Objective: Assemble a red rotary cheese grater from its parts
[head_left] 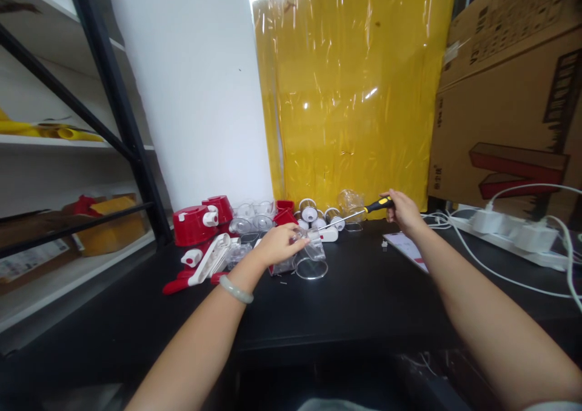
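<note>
My left hand (278, 245) grips a clear plastic housing (309, 254) that rests on the black table (364, 290); a pale bangle sits on that wrist. My right hand (402, 212) is closed round the yellow-and-black handle of a screwdriver (364, 210). Its metal shaft slants down to the left, with the tip near the top of the clear housing. Behind and left of the housing lie red lids (195, 223), white and red handle parts (204, 265) and more clear cups (254, 217).
A white power strip (513, 235) with plugs and cables lies at the right. A white card (407, 248) lies under my right forearm. Cardboard boxes (509, 108) stand at the back right, yellow film (350, 90) behind, and metal shelving (113, 114) at the left.
</note>
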### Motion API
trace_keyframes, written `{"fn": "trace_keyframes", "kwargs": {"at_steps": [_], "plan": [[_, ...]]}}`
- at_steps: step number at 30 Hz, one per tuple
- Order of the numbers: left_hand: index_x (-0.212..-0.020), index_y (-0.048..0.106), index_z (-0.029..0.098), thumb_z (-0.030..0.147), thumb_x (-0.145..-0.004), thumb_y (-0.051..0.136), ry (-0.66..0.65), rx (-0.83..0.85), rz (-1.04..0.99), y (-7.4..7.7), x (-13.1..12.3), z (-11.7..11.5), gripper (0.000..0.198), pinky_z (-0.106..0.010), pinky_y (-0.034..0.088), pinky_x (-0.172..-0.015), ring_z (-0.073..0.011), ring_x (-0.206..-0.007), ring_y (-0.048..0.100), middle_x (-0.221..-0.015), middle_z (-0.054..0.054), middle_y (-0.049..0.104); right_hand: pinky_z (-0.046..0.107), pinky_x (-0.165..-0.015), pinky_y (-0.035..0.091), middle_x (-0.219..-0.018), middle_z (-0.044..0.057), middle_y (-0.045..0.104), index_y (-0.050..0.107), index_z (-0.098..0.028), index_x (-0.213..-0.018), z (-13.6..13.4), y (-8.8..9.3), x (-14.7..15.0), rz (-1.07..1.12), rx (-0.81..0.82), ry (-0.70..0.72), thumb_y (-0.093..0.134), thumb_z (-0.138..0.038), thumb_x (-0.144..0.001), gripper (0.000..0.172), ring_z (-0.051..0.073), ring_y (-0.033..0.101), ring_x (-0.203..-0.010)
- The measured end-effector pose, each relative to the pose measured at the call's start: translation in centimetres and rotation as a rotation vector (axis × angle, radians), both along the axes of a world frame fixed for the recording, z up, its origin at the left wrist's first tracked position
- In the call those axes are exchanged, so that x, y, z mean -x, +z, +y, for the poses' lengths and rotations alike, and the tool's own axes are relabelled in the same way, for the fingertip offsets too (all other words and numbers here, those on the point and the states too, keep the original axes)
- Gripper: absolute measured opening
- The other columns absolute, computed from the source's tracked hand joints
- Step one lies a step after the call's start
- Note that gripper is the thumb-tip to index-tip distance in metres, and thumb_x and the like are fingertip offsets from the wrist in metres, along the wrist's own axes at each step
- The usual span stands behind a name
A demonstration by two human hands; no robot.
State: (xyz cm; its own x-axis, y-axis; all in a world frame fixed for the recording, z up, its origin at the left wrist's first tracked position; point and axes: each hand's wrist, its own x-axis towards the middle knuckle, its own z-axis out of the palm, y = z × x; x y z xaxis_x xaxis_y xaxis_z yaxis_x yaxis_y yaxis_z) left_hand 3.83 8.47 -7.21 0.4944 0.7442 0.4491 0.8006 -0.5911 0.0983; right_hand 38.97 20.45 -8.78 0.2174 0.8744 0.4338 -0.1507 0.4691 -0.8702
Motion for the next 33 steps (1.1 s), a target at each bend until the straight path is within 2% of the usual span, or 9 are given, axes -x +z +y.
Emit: {"fn": "trace_keyframes", "kwargs": {"at_steps": [4,7,13,17,19,22,26,29,33], "plan": [[-0.071,0.071,0.018,0.053,-0.097,0.049,-0.001,-0.01,0.002,-0.04,0.01,0.07,0.049,-0.038,0.052,-0.091,-0.0247,-0.102,0.068,-0.117,-0.01,0.07,0.026,-0.039,0.045,-0.051,0.0,0.055,0.066,-0.018,-0.094,-0.29,0.26,-0.1,0.05,0.083,0.036,0.044,-0.05,-0.091,0.039,0.014,0.051,-0.039],[-0.07,0.07,0.018,0.053,-0.097,0.049,0.004,-0.012,0.002,-0.04,0.0,0.05,0.049,-0.038,0.052,-0.09,-0.0247,-0.101,0.068,-0.118,-0.01,0.07,0.028,-0.046,0.051,-0.063,0.002,0.062,0.068,-0.018,-0.097,-0.45,0.38,-0.19,0.085,0.066,0.075,0.047,-0.043,-0.087,0.034,0.014,0.057,-0.045],[-0.073,0.072,0.018,0.053,-0.097,0.049,-0.002,-0.014,0.003,-0.1,0.07,0.18,0.049,-0.036,0.052,-0.092,-0.0242,-0.102,0.068,-0.117,-0.01,0.07,0.025,-0.044,0.048,-0.056,-0.001,0.057,0.067,-0.018,-0.095,-0.27,0.35,-0.37,0.065,0.059,0.045,0.057,-0.036,-0.082,0.025,0.013,0.053,-0.043],[-0.073,0.072,0.018,0.053,-0.097,0.049,-0.006,-0.011,0.0,-0.17,0.12,0.3,0.048,-0.036,0.052,-0.092,-0.0242,-0.102,0.068,-0.117,-0.01,0.07,0.024,-0.036,0.038,-0.041,-0.009,0.04,0.063,-0.02,-0.097,0.09,0.08,-0.39,0.014,0.009,0.025,0.063,-0.05,-0.082,0.034,0.012,0.041,-0.033],[-0.073,0.072,0.018,0.053,-0.096,0.049,0.003,-0.012,-0.003,-0.2,0.12,0.29,0.048,-0.037,0.052,-0.092,-0.0246,-0.102,0.068,-0.118,-0.01,0.07,0.024,-0.035,0.036,-0.038,-0.009,0.036,0.063,-0.02,-0.096,0.17,-0.04,-0.36,-0.017,-0.011,0.021,0.061,-0.056,-0.083,0.038,0.012,0.039,-0.031],[-0.073,0.071,0.017,0.053,-0.096,0.049,0.011,-0.01,-0.002,-0.21,0.08,0.21,0.048,-0.038,0.052,-0.092,-0.0253,-0.103,0.068,-0.119,-0.01,0.07,0.024,-0.039,0.041,-0.045,-0.005,0.046,0.064,-0.019,-0.094,0.08,0.01,-0.3,-0.026,0.022,0.002,0.054,-0.054,-0.088,0.037,0.012,0.045,-0.036],[-0.072,0.071,0.017,0.053,-0.096,0.049,0.011,-0.01,-0.001,-0.16,0.05,0.14,0.048,-0.038,0.051,-0.094,-0.0256,-0.105,0.067,-0.12,-0.01,0.07,0.026,-0.046,0.051,-0.063,0.0,0.061,0.063,-0.02,-0.095,-0.12,0.24,-0.36,0.047,0.077,0.054,0.045,-0.035,-0.088,0.025,0.013,0.057,-0.046],[-0.071,0.071,0.017,0.052,-0.096,0.049,0.009,-0.004,-0.001,-0.14,0.09,0.16,0.048,-0.037,0.052,-0.092,-0.0245,-0.103,0.068,-0.118,-0.01,0.07,0.028,-0.048,0.052,-0.063,0.0,0.06,0.061,-0.02,-0.098,-0.17,0.25,-0.43,0.049,0.084,0.096,0.043,-0.027,-0.082,0.025,0.015,0.058,-0.047],[-0.07,0.071,0.018,0.053,-0.096,0.05,0.007,-0.004,-0.01,-0.19,0.15,0.19,0.049,-0.036,0.052,-0.091,-0.0239,-0.102,0.068,-0.118,-0.01,0.07,0.027,-0.047,0.051,-0.062,-0.001,0.059,0.06,-0.019,-0.101,-0.18,0.14,-0.41,0.027,0.087,0.061,0.044,-0.023,-0.079,0.027,0.014,0.057,-0.044]]}}
